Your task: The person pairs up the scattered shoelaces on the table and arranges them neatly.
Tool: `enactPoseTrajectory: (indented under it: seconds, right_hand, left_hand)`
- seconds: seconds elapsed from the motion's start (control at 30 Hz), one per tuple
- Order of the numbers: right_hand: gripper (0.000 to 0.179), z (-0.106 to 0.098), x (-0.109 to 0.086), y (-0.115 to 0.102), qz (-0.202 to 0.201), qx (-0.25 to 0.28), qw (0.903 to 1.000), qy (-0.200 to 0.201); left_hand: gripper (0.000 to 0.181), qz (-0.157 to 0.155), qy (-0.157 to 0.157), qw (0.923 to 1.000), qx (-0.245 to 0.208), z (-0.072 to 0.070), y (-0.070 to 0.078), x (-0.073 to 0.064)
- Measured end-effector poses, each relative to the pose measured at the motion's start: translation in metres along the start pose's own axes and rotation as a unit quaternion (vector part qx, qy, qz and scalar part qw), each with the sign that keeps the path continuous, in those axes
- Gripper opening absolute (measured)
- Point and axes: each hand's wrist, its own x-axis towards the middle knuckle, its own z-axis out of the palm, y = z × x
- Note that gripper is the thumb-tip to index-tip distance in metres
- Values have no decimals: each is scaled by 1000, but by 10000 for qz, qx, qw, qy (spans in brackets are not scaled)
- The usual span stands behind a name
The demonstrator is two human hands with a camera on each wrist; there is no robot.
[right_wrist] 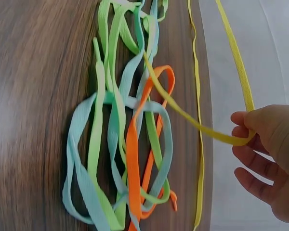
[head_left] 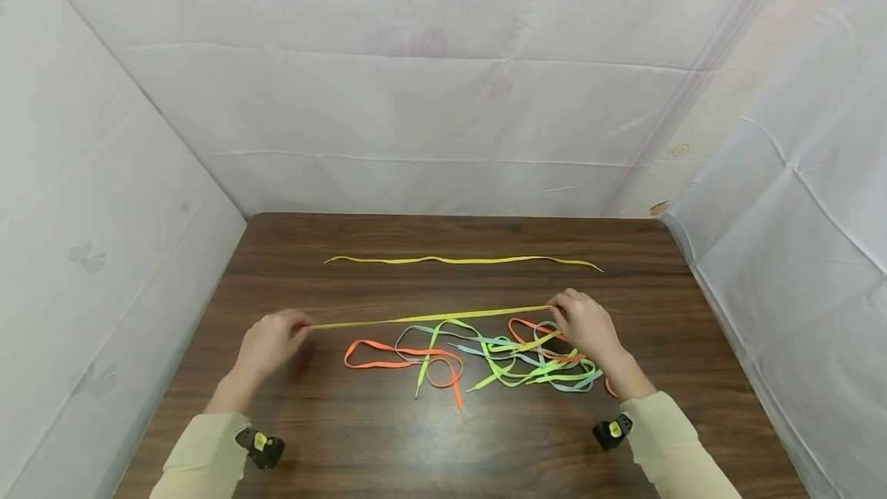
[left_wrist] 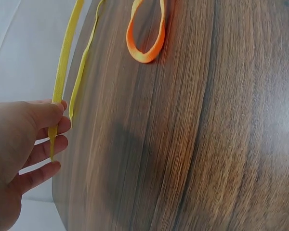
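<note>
A flat yellow shoelace [head_left: 430, 317] stretches between the two hands above the table. My left hand [head_left: 272, 339] pinches it close to one tip, and the pointed end hangs past the fingers [left_wrist: 41, 175] in the left wrist view. With thumb and forefinger my right hand [head_left: 585, 323] pinches the lace farther along; from there its tail [right_wrist: 183, 113] droops back over the pile. A second yellow shoelace [head_left: 457, 260] lies stretched out on the table beyond the hands. Below the held lace is a tangle of green laces [head_left: 513, 380], light blue laces [right_wrist: 79, 159] and orange laces [head_left: 377, 354].
The dark wooden table [head_left: 333, 437] has white sheeting [head_left: 430, 114] behind it and at both sides. Orange loops of the tangle spread toward the left hand, while most of the pile sits near the right hand. A small black camera [head_left: 261, 447] is strapped at each wrist.
</note>
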Motion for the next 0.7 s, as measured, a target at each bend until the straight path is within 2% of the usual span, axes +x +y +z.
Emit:
enactPoseTrajectory:
  seconds: [0.4, 0.7]
  right_hand:
    - [6, -6, -8, 28, 164, -150, 9998, 3]
    - [7, -15, -14, 50, 258, -370, 9990, 9]
  left_hand:
    - [9, -56, 157, 9998, 72, -8, -16, 5]
    - [10, -102, 66, 9999, 87, -13, -26, 12]
